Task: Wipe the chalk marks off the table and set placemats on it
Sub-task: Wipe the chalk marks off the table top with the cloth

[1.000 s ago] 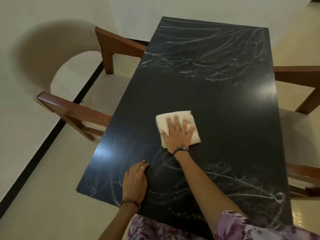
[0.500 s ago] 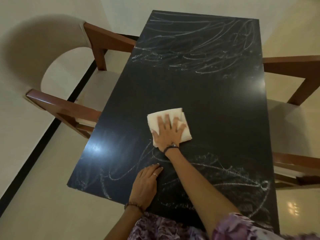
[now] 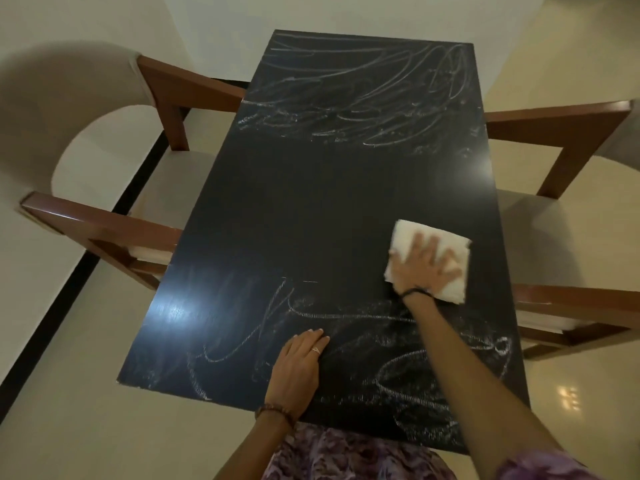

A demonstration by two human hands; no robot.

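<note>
A black table point(image 3: 311, 209) fills the middle of the view. White chalk marks point(image 3: 363, 98) cover its far end, and more chalk scribbles point(image 3: 398, 375) cover the near end. The band across the middle is dark and free of marks. My right hand point(image 3: 424, 265) presses flat, fingers spread, on a folded white cloth point(image 3: 408, 233) near the table's right edge. My left hand point(image 3: 298, 365) rests flat on the near part of the table, fingers straight. No placemats are in view.
A wooden chair with a pale seat point(image 3: 104, 230) stands tucked against the left side of the table. A second wooden chair point(image 3: 571, 140) stands at the right side. Pale tiled floor point(image 3: 86, 410) surrounds the table, with a black strip along the left.
My right hand has slid the cloth from the table's middle over to its right edge. My left hand stays flat on the near part of the table.
</note>
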